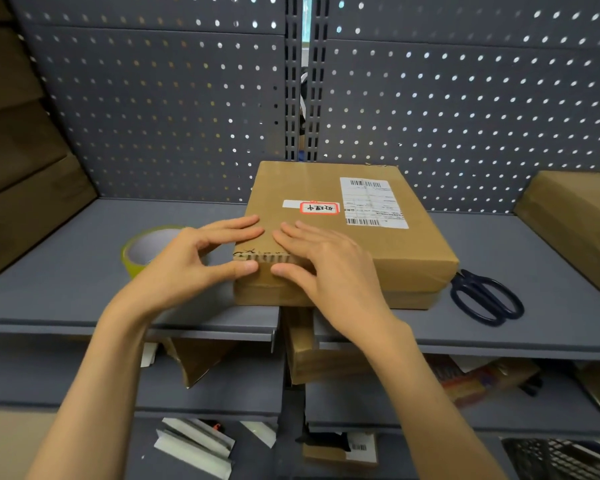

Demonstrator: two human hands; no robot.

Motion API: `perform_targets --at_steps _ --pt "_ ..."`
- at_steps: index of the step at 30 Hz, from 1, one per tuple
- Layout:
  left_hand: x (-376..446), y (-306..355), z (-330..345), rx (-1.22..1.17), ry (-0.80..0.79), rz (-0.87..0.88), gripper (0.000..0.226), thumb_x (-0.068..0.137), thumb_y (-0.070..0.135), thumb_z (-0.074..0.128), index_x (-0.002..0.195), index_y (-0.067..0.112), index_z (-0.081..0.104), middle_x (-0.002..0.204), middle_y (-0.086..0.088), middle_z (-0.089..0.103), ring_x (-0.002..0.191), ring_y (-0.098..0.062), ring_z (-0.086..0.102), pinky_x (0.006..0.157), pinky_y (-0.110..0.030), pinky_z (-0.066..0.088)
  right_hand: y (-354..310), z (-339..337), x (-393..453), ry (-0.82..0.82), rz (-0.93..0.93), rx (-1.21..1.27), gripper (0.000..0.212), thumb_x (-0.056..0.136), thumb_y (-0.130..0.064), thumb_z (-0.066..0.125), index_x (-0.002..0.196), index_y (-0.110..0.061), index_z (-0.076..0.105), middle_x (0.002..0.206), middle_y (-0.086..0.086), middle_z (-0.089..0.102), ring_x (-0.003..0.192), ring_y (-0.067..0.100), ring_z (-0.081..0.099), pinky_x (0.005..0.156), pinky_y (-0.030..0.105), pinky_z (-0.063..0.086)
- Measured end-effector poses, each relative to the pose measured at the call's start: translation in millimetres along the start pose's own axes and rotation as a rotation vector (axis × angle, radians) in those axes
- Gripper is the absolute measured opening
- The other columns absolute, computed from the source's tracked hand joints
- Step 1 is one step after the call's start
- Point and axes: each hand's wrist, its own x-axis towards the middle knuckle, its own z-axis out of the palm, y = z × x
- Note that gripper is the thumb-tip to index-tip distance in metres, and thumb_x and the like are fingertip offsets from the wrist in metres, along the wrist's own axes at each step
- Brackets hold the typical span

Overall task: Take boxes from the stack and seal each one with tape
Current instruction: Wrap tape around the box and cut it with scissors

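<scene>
Tape roll: one, centre left on the shelf.
Left hand: fingers spread, pressing the box's near corner.
Box: one, closed, centre frame.
Right hand: fingers spread, pressing the same edge.
Scissors: one pair, right of the box.

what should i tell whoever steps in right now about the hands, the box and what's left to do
Left hand: fingers flat on the near left corner of the box, thumb on its front edge, pressing.
Right hand: the same beside it, fingers on top, thumb on the front.
Box lies on the grey shelf, labels up.
Tape roll sits left of the box, behind the left hand; scissors lie to its right.
Done: box is on the shelf, flap being pressed down.
Left: whether tape is on this corner cannot be told; check, then take the next box.
</scene>
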Motion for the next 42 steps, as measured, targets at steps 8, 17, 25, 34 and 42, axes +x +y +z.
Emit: perform_targets --at_steps 8,17,25,34,42 --pt "12 3 -11 -0.128 0.001 -0.111 0.044 0.053 0.026 0.082 0.096 0.028 0.076 0.114 0.022 0.067 0.113 0.009 0.055 0.093 -0.002 0.039 3 -4 4 -0.024 0.017 0.061 0.039 0.095 -0.048 0.047 0.133 -0.038 0.053 0.144 -0.022 0.042 0.136 -0.004 0.03 0.101 0.018 0.024" --pt "-11 -10 2 -0.138 -0.011 0.01 0.038 0.089 0.034 0.062 0.127 0.031 0.06 0.142 0.018 0.048 0.133 0.002 0.04 0.1 -0.012 0.039 2 -3 2 -0.006 0.025 0.063 0.049 0.093 -0.052 0.049 0.139 -0.035 0.046 0.148 -0.018 0.039 0.138 0.001 0.029 0.103 0.019 0.02" --pt "-11 -10 11 -0.07 0.111 0.06 0.037 0.084 0.024 0.058 0.12 0.025 0.062 0.136 0.012 0.053 0.128 0.001 0.046 0.095 -0.009 0.04 -3 13 6 0.104 -0.015 -0.037 0.042 0.089 -0.047 0.049 0.125 -0.029 0.063 0.134 -0.005 0.058 0.121 0.02 0.05 0.091 0.024 0.022" --pt "-14 -13 19 -0.083 0.213 0.055 0.031 0.086 0.029 0.063 0.117 0.022 0.067 0.129 0.011 0.06 0.123 -0.001 0.051 0.104 -0.027 0.042 -2 25 6 0.262 -0.016 -0.076 0.033 0.084 -0.043 0.055 0.109 -0.028 0.073 0.114 -0.005 0.07 0.102 0.02 0.063 0.082 0.029 0.044" --pt "-10 -10 9 -0.08 0.126 0.053 0.032 0.083 0.031 0.067 0.115 0.024 0.067 0.124 0.015 0.063 0.122 -0.001 0.053 0.097 -0.014 0.042 1 16 6 0.122 -0.05 -0.066 0.047 0.093 -0.05 0.035 0.129 -0.034 0.058 0.134 -0.007 0.058 0.119 0.018 0.05 0.092 0.029 0.029"
